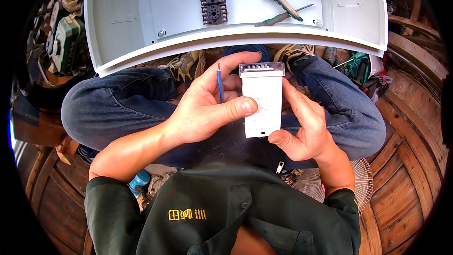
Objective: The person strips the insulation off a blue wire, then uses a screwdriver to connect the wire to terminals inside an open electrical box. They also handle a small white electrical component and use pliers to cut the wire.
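Between my two hands stands a white box-shaped electrical module (263, 118) with a dark, clear-covered end pointing away from me. My left hand (200, 108) grips its left side, thumb across the printed face and fingers behind. Beside those fingers a blue wire (220, 84) sticks up, its tip bare copper; its lower part is hidden in the same hand. My right hand (304, 127) closes on the module's right edge, with its thumb at the near corner and its index finger along the side. The other right fingers are partly hidden.
Beyond my hands lies a light grey metal enclosure (125, 56). Black relay sockets (213, 13), wire strippers (286, 5) and a screwdriver (278, 18) rest in it. A wire fan guard (364, 184) is near my right elbow; a green case (67, 40) stands far left.
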Tool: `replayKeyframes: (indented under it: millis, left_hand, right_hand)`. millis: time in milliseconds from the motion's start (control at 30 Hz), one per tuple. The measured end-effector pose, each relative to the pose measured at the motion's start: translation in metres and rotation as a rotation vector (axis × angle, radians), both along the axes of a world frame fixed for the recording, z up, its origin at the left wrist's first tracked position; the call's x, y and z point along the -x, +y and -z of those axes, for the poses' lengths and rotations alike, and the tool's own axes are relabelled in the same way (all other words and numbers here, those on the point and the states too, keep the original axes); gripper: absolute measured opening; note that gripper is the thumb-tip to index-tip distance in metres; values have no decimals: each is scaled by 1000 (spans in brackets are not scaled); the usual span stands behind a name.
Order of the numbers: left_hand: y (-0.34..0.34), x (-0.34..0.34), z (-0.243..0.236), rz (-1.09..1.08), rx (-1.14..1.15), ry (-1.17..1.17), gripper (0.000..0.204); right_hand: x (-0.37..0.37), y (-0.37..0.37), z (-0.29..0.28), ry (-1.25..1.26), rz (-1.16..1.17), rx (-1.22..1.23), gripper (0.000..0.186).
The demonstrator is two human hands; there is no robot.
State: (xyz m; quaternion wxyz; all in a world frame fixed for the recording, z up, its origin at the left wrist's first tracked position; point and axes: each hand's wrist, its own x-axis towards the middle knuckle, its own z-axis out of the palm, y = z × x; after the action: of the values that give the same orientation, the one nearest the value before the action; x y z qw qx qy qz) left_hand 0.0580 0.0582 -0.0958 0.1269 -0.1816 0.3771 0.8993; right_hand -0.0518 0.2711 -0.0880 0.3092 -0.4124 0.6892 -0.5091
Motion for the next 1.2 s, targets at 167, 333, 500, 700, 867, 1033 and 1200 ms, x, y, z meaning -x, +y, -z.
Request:
replayKeyframes:
  millis: [167, 333, 500, 700, 867, 1033, 1200]
  left_hand:
    - [1, 0, 0, -4, -1, 1, 71]
    - [0, 0, 1, 3, -1, -1, 71]
    - [1, 0, 0, -4, 1, 6, 71]
    - [1, 1, 0, -12, -15, 4, 71]
    - [1, 0, 1, -8, -10, 5, 71]
    - [1, 0, 1, -6, -10, 4, 71]
    - [1, 1, 1, -8, -10, 7, 71]
  right_hand:
    - [0, 0, 1, 24, 2, 16, 91]
    - [0, 0, 2, 25, 2, 18, 91]
    - [0, 0, 3, 26, 1, 25, 91]
    - [0, 0, 2, 26, 0, 18, 91]
    - [1, 0, 1, 43, -11, 11, 91]
    - [1, 0, 2, 42, -7, 13, 91]
    - [0, 1, 4, 40, -1, 20, 91]
